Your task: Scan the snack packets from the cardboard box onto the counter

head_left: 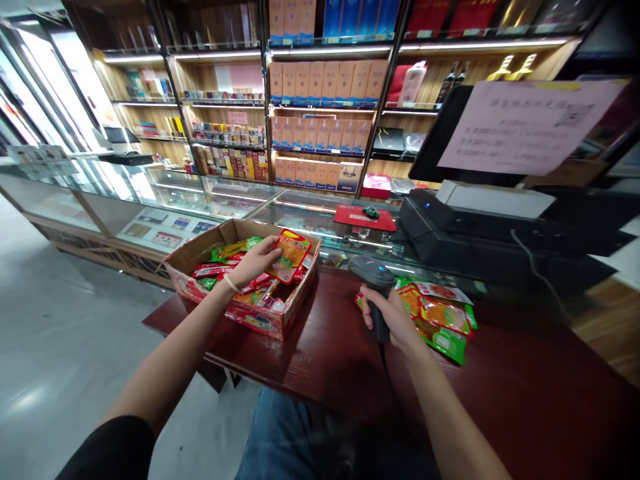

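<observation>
Shop, stocked shelves (boxed goods), glass counter, till

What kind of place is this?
Probably a small shop, at its till: lit shelves of boxed goods, glass display counters, and the right hand gripping a barcode scanner while the left hand holds a snack packet over a cardboard box.

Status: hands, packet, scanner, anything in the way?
Left hand shut on snack packet, held above cardboard box. Right hand grips barcode scanner. Beside it, loose packets; nothing between scanner and packet.
</observation>
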Demonstrator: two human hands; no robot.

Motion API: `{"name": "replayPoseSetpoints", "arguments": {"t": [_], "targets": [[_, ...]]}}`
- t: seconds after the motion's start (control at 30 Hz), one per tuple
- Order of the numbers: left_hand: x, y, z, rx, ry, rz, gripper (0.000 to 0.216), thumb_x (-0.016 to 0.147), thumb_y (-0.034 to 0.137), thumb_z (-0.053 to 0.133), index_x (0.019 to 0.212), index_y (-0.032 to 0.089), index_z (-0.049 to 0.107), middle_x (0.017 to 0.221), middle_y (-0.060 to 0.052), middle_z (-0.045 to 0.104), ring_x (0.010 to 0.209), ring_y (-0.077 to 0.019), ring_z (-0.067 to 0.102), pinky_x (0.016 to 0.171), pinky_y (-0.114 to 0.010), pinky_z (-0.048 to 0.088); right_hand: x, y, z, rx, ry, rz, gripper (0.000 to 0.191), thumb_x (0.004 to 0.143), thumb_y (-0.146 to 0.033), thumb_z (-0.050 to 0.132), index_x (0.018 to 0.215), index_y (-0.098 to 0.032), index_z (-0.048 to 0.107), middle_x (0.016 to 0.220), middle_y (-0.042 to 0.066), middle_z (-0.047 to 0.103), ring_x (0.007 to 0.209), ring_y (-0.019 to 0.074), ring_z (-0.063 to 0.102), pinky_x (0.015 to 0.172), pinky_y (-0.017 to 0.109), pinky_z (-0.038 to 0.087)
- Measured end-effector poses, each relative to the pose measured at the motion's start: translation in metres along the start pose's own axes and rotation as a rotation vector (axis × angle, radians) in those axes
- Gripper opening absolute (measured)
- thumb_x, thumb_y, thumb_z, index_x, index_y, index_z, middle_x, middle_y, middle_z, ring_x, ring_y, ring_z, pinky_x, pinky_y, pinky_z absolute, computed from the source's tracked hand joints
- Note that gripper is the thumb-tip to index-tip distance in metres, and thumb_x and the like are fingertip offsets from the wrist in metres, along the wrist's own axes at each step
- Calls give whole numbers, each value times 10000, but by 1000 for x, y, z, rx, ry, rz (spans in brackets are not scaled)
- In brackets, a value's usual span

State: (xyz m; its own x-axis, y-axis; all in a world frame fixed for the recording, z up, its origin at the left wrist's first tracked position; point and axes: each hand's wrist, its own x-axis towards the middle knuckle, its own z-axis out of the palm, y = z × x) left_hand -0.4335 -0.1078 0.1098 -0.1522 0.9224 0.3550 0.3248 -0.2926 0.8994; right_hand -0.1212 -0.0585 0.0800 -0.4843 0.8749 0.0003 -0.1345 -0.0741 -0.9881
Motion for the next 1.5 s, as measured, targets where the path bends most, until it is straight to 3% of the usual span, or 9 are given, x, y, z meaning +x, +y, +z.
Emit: {"name": "replayPoseSetpoints", "arguments": {"t": [0.23,0.4,0.57,0.83,0.97,1.1,1.3,1.4,1.5], "targets": [[-6,44,112,-376,-49,-31,332,781,357,675,1045,155,656,960,-50,693,841,-191,638,769,-305,515,-5,2,-53,-20,121,-68,362,781,-475,684,610,-189,539,475,-22,542,331,97,464,319,212,383],[-1,3,196,-533,37,-142,330,768,342,682,1037,152,659,961,-61,702,852,-183,643,769,-291,507,-3,4,-94,15,203,-64,364,767,-476,691,601,-198,524,467,-29,535,343,97,474,316,201,383],[6,-53,244,-712,118,-291,381,694,342,747,1011,151,658,983,-63,696,816,-162,643,709,-270,513,5,18,-123,32,211,-68,345,759,-457,700,617,-195,528,475,-37,536,344,98,477,314,205,386],[8,-87,247,-773,81,-395,435,698,453,733,1008,203,558,909,-13,666,693,-116,624,605,-225,486,2,39,-128,36,192,-35,395,792,-479,658,562,-190,519,438,-41,504,323,88,445,320,200,366],[5,-89,242,-713,142,-468,410,741,451,695,1025,249,478,678,74,534,479,-52,460,428,-153,313,-3,41,-128,49,185,-50,380,798,-465,658,571,-184,542,485,-40,523,341,82,456,338,203,379],[0,-88,230,-944,-4,-568,429,772,615,601,933,230,505,677,45,502,451,-54,383,383,-158,246,-3,44,-129,53,184,-50,370,802,-458,660,581,-180,557,499,-29,538,348,85,460,339,204,369],[-4,-68,215,-1117,-216,-623,741,761,806,390,1044,163,628,1087,-159,635,888,-228,632,686,-368,538,-3,44,-128,52,158,-32,409,805,-474,652,547,-181,527,490,-23,536,346,87,463,340,206,365],[-4,-67,220,-1137,-214,-560,585,815,643,516,1107,148,628,1244,-164,601,1113,-280,593,884,-453,516,-3,45,-128,57,167,-32,388,809,-469,652,576,-184,530,493,-34,530,350,89,464,342,209,369],[-3,-79,232,-1009,-83,-491,436,784,424,655,1116,143,627,1253,-138,614,1108,-263,609,944,-443,488,-3,45,-128,54,189,-28,377,808,-464,657,588,-185,528,495,-40,522,349,87,458,338,209,370]]}}
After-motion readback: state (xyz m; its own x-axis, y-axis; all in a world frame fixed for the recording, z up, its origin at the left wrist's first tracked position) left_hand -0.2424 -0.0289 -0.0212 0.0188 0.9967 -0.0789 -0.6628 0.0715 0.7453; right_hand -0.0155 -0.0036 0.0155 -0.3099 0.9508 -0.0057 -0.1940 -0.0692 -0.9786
